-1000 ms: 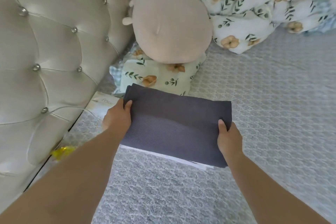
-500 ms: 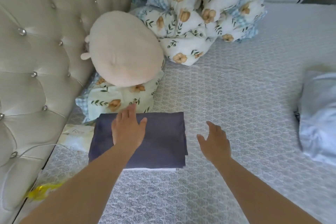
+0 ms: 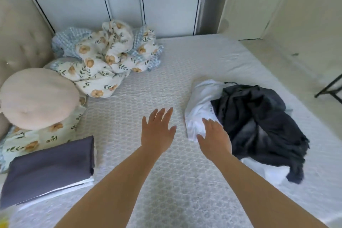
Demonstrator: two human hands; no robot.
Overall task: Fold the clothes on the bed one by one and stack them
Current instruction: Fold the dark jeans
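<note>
A folded dark grey garment [image 3: 50,167] lies on top of a folded white one [image 3: 81,184] at the bed's near left, forming a small stack. At the right a loose heap holds a crumpled white garment [image 3: 200,109] and a dark navy garment [image 3: 259,126] lying over it. My left hand [image 3: 157,131] hovers over the bare bed middle, fingers spread, holding nothing. My right hand [image 3: 214,139] is open too, its fingers reaching the near edge of the white garment.
A round beige cushion [image 3: 37,98] rests on a floral pillow [image 3: 42,139] behind the stack. A bunched floral quilt [image 3: 105,57] lies at the back left. A tufted headboard [image 3: 18,39] is at the left, a white wardrobe [image 3: 118,2] behind, floor past the right bed edge [image 3: 288,72].
Both hands let go of the folded grey garment and moved right; my view swung right, bringing the loose clothes heap into sight. My right hand now reaches the white garment.
</note>
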